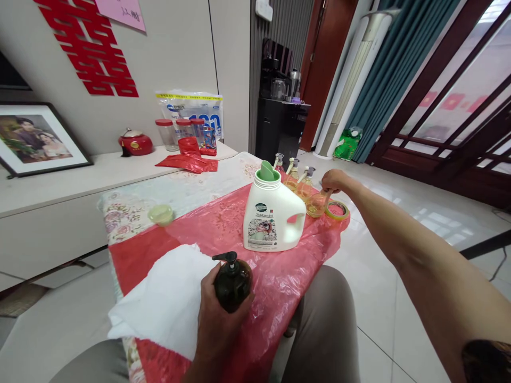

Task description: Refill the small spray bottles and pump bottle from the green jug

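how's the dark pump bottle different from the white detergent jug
The dark pump bottle is small, round and brown-black with a black pump; the white detergent jug is far bigger, with a side handle and green cap. The left hand grips the pump bottle; the jug stands free on the red plastic sheet. Both are upright.

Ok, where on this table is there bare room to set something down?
Bare red plastic sheet lies between the small green cup, white folded towel and white detergent jug. Crowded at the far corner: spray bottles, tape roll.
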A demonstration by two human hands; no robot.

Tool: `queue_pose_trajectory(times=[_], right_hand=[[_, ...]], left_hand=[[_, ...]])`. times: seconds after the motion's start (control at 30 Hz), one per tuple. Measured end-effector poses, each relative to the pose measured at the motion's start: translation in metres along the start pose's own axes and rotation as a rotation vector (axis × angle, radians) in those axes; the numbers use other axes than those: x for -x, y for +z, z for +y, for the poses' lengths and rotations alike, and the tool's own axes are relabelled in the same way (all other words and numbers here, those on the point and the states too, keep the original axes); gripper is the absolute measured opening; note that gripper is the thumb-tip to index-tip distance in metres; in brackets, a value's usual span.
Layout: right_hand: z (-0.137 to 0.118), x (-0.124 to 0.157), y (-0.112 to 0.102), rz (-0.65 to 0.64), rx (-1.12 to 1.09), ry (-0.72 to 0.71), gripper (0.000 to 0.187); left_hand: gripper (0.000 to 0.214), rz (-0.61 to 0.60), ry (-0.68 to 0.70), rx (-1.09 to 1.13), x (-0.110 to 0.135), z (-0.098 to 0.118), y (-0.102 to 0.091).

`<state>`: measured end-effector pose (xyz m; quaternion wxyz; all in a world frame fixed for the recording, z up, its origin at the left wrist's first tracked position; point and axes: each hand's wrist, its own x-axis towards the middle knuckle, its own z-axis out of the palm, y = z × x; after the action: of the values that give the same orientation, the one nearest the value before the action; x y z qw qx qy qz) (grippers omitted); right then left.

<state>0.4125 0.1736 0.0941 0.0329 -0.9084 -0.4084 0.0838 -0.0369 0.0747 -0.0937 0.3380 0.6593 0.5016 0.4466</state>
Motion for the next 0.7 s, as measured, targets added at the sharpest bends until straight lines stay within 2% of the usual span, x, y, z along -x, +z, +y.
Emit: queue_pose_trajectory(times=[0.2,0.43,0.57,0.63,0.7], right_hand=[[-0.007,-0.004,-0.006,-0.15,-0.113,0.19,0.042],[-0.019,0.026,-0.008,-0.126,-0.36,0.194,0.039],[-0.02,0.045,-0.022,0.021,-0.351,0.141,0.033],[-0.02,0.062,-0.035,0.179,-0.321,0.074,0.028],[-0.023,0.091,-0.044,0.363,-0.315,-0.034,0.026]], left_hand=[[0.091,-0.034,-0.044,0.009,0.0,-0.002,0.0],[0.092,-0.036,-0.037,-0.016,0.001,-0.003,0.001],[0.089,-0.035,0.012,-0.009,0.0,-0.005,0.0],[0.087,-0.035,0.048,0.0,0.0,-0.006,0.001],[0.086,-0.025,0.076,0.012,0.0,-0.007,0.002]])
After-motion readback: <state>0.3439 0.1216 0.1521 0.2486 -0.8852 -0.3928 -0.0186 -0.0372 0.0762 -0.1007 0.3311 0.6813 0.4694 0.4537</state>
